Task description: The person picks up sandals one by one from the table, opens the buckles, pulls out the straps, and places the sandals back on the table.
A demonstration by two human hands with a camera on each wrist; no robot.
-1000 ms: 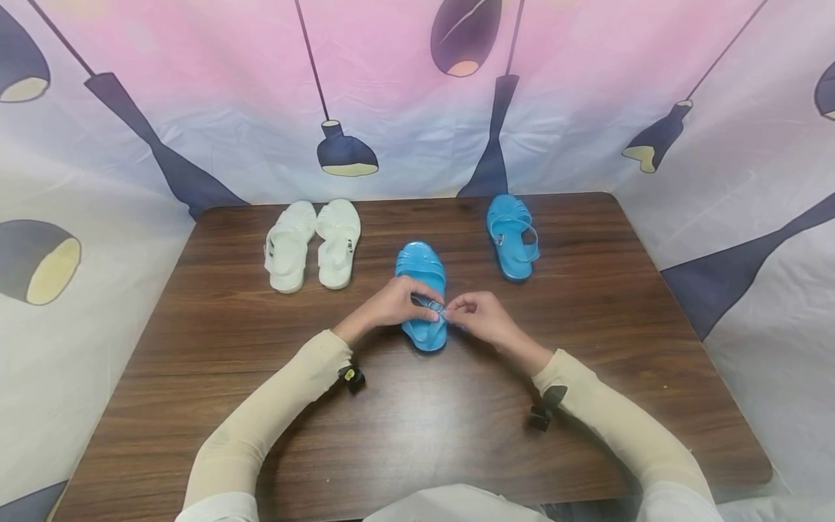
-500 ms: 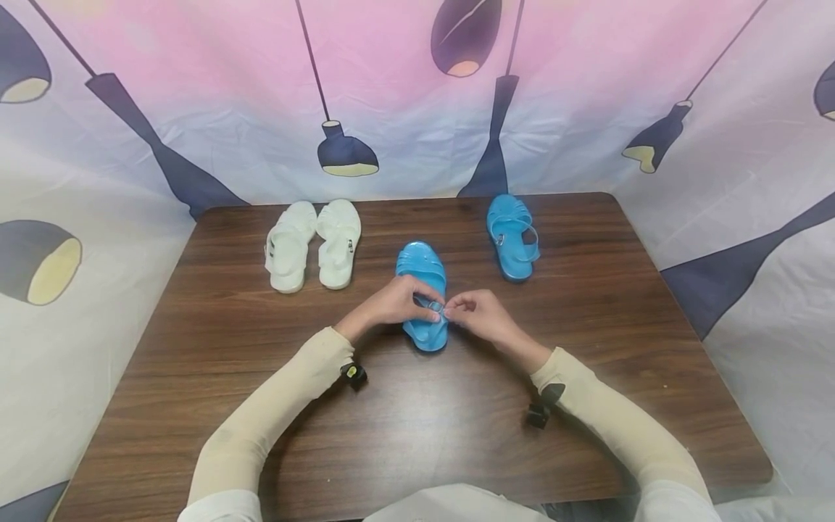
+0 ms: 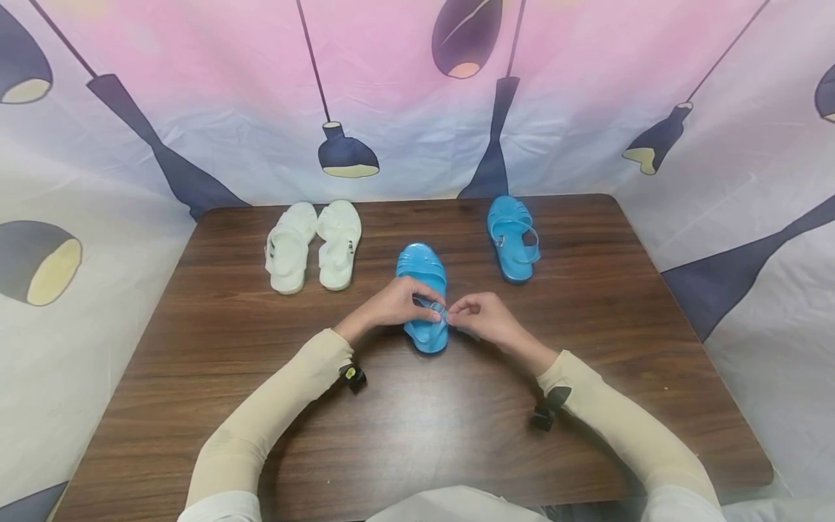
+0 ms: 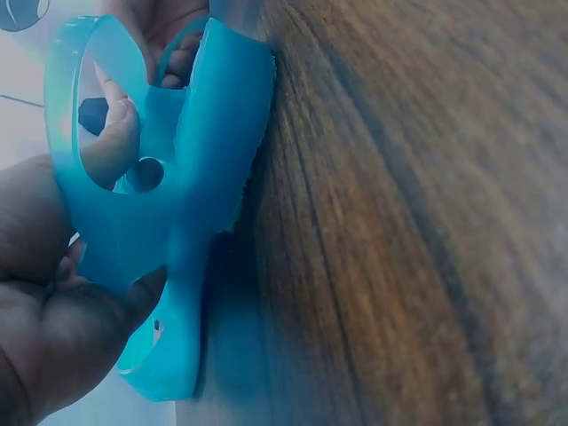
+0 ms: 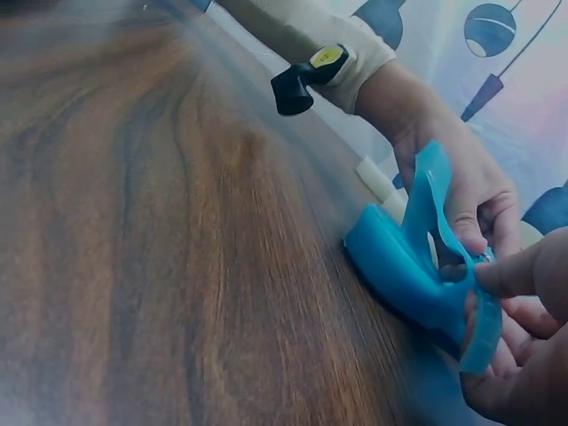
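Observation:
A blue sandal (image 3: 422, 262) stands on the table, toe toward the back wall. My left hand (image 3: 396, 301) lies over it from the left and holds its side strap near the metal buckle (image 5: 485, 256). In the left wrist view, the left thumb (image 4: 115, 146) shows through the opening of the heel strap (image 4: 60, 115). From the right, my right hand (image 3: 484, 317) pinches the ankle strap (image 5: 482, 333) right by the buckle, and the strap's loose end hangs down past its fingers. Part of the sandal's middle is hidden under the left hand in the head view.
The other blue sandal (image 3: 515, 246) stands at the back right with its strap looped. A pair of white sandals, one on the left (image 3: 290, 250) and one on the right (image 3: 338, 246), is at the back left. Behind the brown wooden table (image 3: 587, 304) hangs a lamp-patterned cloth (image 3: 404, 94).
Both hands stay at the sandal's buckle. The right hand shifts very slightly to the right and down between the last two head frames; the sandals stay in place.

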